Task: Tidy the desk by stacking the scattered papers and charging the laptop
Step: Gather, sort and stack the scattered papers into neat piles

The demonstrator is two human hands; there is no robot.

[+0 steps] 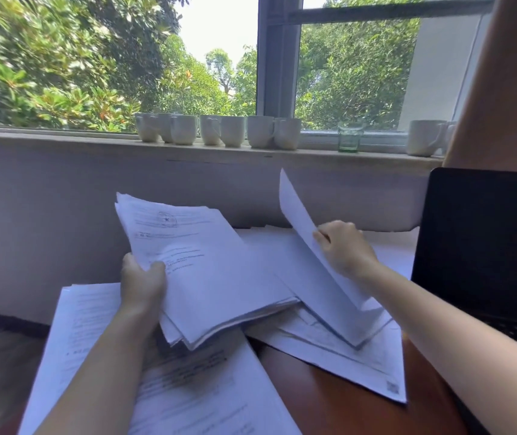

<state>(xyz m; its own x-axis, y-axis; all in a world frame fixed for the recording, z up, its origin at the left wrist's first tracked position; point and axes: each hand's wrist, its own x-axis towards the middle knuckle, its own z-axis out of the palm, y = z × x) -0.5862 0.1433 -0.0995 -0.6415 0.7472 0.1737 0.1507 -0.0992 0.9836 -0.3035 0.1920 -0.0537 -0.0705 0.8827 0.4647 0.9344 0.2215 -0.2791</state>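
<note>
Head view: left hand (142,282) grips a thick sheaf of printed white papers (200,271) above the reddish-brown wooden desk (323,400). Right hand (343,248) pinches a blank white sheet (301,227) mid-desk. Gathering step; next, lay sheet onto sheaf. Open black laptop (483,246) at right edge, unplugged as far as visible.

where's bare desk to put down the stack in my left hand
Bare wood shows mainly at the near middle, a wedge between the near-left sheets and the right-hand pile. Farther back those piles overlap, up to the wall; the laptop fills the right.
</note>
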